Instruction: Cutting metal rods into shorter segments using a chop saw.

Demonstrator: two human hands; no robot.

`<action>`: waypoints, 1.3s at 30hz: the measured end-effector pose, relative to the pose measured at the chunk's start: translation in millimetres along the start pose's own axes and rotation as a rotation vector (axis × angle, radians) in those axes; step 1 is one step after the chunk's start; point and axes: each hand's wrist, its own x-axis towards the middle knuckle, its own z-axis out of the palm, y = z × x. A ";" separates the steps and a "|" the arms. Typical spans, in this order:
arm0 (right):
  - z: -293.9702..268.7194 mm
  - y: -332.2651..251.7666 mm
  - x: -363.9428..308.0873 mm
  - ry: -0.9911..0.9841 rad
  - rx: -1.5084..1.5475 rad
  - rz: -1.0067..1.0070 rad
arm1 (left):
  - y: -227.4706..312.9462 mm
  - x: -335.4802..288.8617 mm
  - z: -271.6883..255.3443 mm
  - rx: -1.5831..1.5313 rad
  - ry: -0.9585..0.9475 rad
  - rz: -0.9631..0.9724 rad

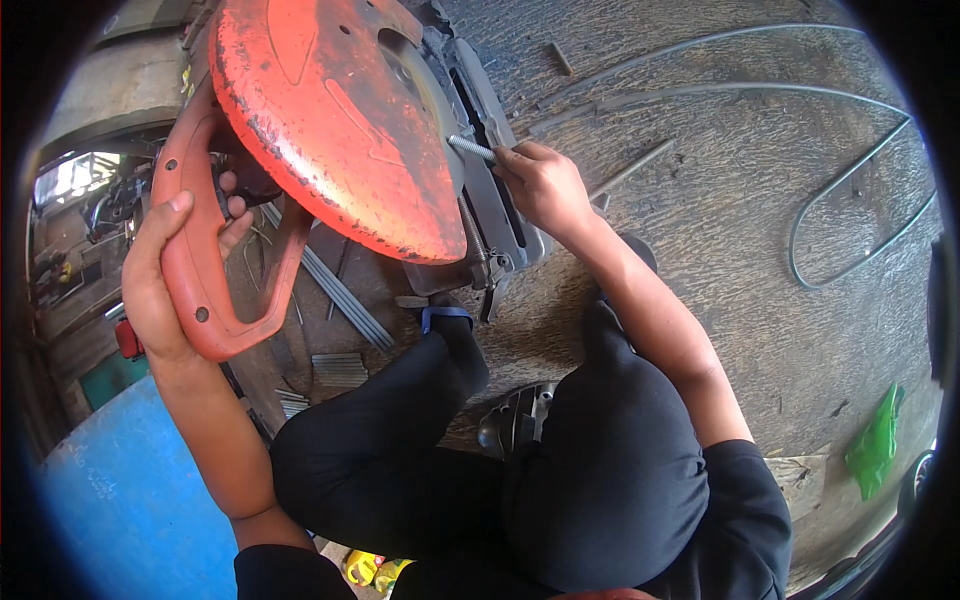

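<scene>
My left hand (148, 262) is wrapped round the orange D-shaped handle (188, 265) of a chop saw (330, 110), its fingers curling through the opening by the trigger. The saw's scuffed orange guard covers much of the round disc (432, 95). With closed fingers, my right hand (545, 190) holds a threaded rod (470, 148) at the saw's dark base (495, 215). The rod's far end lies beside the disc's edge; whether they touch I cannot tell. Part of the rod is hidden inside my right hand.
Long grey rods (335, 285) lie under the saw handle, with several short cut pieces (340, 370) nearer me. A bent rod (800, 225) curves across the floor at right, near a green plastic bag (876, 445). A blue surface (140, 490) stands at lower left.
</scene>
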 end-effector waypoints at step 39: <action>-25.9 17.5 51.4 0.013 -0.456 -0.398 | -0.6 0.9 -2.5 0.029 -0.019 -0.004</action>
